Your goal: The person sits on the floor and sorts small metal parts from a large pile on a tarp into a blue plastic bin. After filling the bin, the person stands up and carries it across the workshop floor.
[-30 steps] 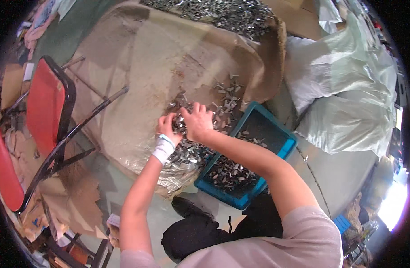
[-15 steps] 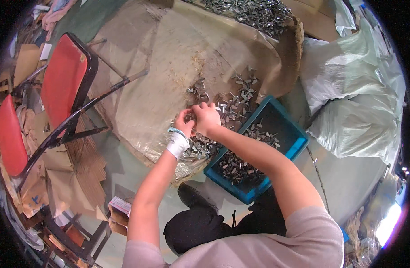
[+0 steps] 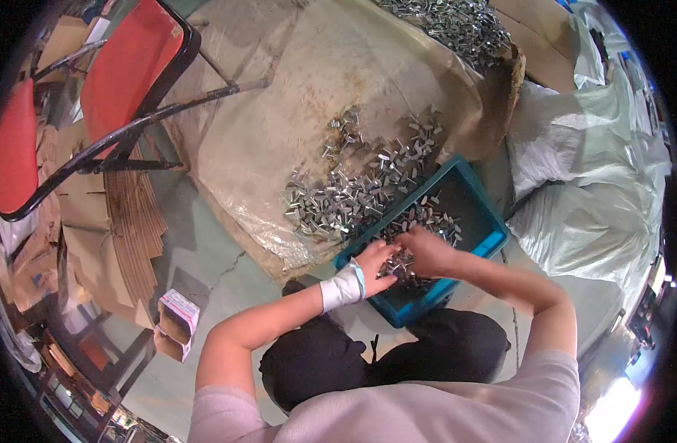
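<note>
Both my hands are at the blue plastic bin (image 3: 493, 240), which holds a heap of small T-shaped metal parts (image 3: 443, 224). My left hand (image 3: 373, 267), with a white wrap at the wrist, is over the bin's near left side. Its thumb and fingers are apart, and I see nothing held in it. Just right of it, my right hand (image 3: 429, 252) is low over the metal parts, fingers pointing left. Motion blurs this hand, so whether it grips any part cannot be made out. Beyond the bin, a loose pile of the same parts (image 3: 338, 199) lies on a tan sheet (image 3: 257, 155).
A larger metal heap (image 3: 464, 29) lies at the far right. White sacks (image 3: 575, 214) stand right of the bin. A red folding chair (image 3: 128, 63), stacked cardboard (image 3: 135, 229) and a small open carton (image 3: 176, 325) are on the left.
Both hands have moved from the loose pile on the sheet, back and right into the bin. The left hand's fingers have spread. The view has shifted somewhat.
</note>
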A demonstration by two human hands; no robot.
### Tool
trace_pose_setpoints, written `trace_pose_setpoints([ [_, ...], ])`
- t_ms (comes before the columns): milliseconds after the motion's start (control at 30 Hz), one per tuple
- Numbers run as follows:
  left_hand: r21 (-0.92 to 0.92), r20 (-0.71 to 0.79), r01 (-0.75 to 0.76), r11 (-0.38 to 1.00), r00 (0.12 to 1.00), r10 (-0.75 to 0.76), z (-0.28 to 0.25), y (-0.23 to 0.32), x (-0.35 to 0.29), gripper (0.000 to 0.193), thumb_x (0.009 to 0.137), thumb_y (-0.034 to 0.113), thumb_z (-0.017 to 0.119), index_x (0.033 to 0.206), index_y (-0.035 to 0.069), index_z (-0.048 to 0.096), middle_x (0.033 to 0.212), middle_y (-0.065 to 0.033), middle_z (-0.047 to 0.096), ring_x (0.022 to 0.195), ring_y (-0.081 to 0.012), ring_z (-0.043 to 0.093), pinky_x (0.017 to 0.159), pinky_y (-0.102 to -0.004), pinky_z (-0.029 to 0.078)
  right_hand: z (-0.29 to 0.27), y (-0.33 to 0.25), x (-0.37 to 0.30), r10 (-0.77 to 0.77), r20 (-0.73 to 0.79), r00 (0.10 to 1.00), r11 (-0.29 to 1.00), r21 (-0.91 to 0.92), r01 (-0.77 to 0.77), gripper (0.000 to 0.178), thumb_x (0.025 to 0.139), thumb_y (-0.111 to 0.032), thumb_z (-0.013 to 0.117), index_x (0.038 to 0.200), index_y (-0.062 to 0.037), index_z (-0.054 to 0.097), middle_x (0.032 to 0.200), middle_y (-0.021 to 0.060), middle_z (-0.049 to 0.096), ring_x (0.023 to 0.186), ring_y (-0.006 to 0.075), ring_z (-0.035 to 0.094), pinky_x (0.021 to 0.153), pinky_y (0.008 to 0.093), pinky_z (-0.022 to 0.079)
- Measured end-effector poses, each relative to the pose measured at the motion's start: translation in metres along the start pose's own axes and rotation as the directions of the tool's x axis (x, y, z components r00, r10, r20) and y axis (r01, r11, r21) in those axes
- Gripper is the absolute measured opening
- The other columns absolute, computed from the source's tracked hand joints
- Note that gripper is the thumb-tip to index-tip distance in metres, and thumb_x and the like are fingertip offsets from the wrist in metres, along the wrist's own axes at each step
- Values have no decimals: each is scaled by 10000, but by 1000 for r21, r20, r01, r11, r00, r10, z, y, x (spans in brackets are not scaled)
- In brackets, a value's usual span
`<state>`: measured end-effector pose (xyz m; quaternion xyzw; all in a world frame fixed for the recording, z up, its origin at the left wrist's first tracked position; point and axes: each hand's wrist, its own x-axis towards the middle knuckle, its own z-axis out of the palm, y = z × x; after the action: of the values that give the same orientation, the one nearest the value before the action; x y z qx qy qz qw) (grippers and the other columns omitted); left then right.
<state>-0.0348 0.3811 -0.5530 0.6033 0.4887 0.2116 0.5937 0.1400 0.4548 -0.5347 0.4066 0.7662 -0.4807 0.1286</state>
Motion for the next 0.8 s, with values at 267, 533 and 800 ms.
trace_pose_setpoints([
  [267,727,-403,476,494,879,-254,-98,-59,-1,953,562,217,780,1341,237,231,1352,-207,222,1221,-435,249,967,-485,309,-13,-44,90,34,-170,985,907,-409,-102,772,635,-241,707,1293,-146,315,1272,194,332,1181,383,336,871,523,376],
  [533,510,-411,491,706,860,-301,-89,-99,3,910,525,163,785,1299,229,312,1296,-247,258,1159,-416,329,955,-411,343,35,-58,120,166,-180,970,857,-460,-232,973,563,-335,760,1360,-222,215,1375,238,163,1232,428,239,864,561,344],
  [800,165,-611,335,928,773,-170,-72,-125,14,671,536,26,684,1151,140,439,1019,-167,401,928,-354,441,825,-402,402,47,-62,138,120,-262,958,923,-327,-205,849,526,-187,686,1288,-151,313,1240,287,262,1028,413,438,777,445,465],
])
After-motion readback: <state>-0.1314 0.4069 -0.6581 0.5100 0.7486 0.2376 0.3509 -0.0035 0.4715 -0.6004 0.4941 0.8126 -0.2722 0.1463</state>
